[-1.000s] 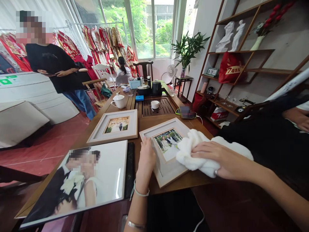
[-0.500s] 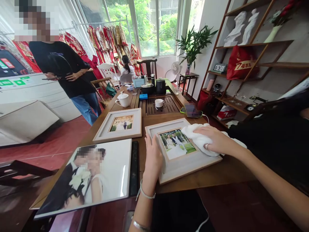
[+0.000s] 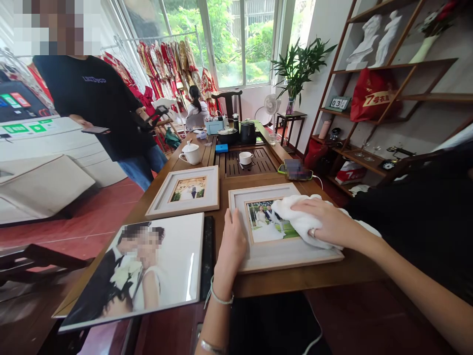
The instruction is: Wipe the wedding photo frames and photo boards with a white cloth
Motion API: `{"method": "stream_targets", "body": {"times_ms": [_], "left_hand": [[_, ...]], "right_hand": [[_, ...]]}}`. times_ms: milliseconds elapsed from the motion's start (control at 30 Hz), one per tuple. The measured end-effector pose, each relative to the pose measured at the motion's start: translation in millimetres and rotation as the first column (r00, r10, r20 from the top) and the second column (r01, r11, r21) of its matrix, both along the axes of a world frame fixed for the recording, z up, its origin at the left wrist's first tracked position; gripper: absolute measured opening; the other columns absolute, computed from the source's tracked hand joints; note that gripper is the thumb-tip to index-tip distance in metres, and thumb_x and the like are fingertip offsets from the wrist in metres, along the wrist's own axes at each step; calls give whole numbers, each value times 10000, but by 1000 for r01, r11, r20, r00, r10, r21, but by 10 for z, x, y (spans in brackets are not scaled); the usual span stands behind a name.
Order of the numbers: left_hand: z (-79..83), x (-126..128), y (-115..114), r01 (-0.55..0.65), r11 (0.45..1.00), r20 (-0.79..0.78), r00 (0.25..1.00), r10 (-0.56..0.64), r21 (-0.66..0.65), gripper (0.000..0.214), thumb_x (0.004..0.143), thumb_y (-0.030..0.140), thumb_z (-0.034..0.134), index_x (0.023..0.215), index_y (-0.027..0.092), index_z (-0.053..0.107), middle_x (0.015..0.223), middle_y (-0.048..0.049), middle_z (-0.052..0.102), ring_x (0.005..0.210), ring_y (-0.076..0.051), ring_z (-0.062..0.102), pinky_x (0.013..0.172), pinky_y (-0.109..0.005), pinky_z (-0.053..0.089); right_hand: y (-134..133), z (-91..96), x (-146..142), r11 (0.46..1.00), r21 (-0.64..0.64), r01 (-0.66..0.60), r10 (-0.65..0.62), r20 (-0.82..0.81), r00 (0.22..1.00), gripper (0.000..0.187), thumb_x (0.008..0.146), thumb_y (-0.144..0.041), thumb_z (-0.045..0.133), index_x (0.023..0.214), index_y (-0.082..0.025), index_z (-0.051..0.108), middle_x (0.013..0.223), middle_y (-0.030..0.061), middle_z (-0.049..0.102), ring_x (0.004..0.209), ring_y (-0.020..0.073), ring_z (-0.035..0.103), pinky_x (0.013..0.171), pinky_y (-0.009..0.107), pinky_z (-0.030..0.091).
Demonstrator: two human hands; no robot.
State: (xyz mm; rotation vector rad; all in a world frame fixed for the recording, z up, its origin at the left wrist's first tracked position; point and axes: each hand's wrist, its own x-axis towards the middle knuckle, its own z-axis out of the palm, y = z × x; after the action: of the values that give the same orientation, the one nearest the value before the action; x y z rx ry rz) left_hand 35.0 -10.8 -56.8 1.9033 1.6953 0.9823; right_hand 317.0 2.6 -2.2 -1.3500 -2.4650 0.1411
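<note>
A light wooden picture frame [image 3: 254, 255] with a wedding photo in it lies flat on the table before me. My left hand [image 3: 232, 239] grips its left edge, fingers along the side. Pressed onto the right part of the frame and photo is a white cloth [image 3: 295, 209], bunched under my right hand [image 3: 320, 219], which holds it. A second framed photo [image 3: 186, 190] lies farther off to the left. Nearer, a large unframed photo print [image 3: 136, 271] of a couple extends over the table's edge.
On the wooden table [image 3: 291, 286] stand a white lidded cup [image 3: 190, 154], a small white cup [image 3: 245, 158] on a slatted tea tray and a phone [image 3: 295, 170] on a cable. A person in a black shirt [image 3: 92, 93] stands at left. Shelves [image 3: 395, 69] rise at right.
The frame has turned slightly, its near edge now straighter to me. The cloth has moved a little left over the photo. The standing person has shifted, one arm now outstretched.
</note>
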Motion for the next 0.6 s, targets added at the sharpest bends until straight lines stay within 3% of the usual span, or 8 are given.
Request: {"method": "stream_targets", "body": {"times_ms": [167,300,467,600], "left_hand": [[-1,-12,3,17,1000,-41,999,-18,-21,567,826,-8,341,1378,93,419,1571,-261,274,1489,-339,250,1175,-535,313],[-4,-5,-11,16,1000,-28,999,-16,-11,565,816,-4,359,1360,124,446,1579,-233,289,1491,-332,248,1166,-538,331],[-11,-2,-24,1,999,-50,999,-3,-41,556,812,-5,360,1341,134,462,1578,-235,294,1473,-336,297,1132,-537,379],[-12,23,-20,-21,999,-78,997,17,-49,538,813,-12,354,1325,102,472,1576,-267,272,1464,-362,307,1123,-555,382]], "right_hand": [[389,9,-169,976,94,196,-203,69,977,524,705,-212,577,1226,-194,634,1317,112,621,1144,356,563,903,507,479],[742,2,-367,957,147,251,-263,67,963,492,734,-232,591,1223,-196,631,1296,132,626,1157,373,529,944,544,423],[998,1,-715,979,94,180,-185,58,981,478,730,-223,602,1204,-172,629,1253,132,645,1143,352,533,957,501,407],[944,2,-1060,997,66,35,-39,60,997,515,695,-179,619,1210,-170,630,1285,105,648,1147,326,551,959,455,425]]}}
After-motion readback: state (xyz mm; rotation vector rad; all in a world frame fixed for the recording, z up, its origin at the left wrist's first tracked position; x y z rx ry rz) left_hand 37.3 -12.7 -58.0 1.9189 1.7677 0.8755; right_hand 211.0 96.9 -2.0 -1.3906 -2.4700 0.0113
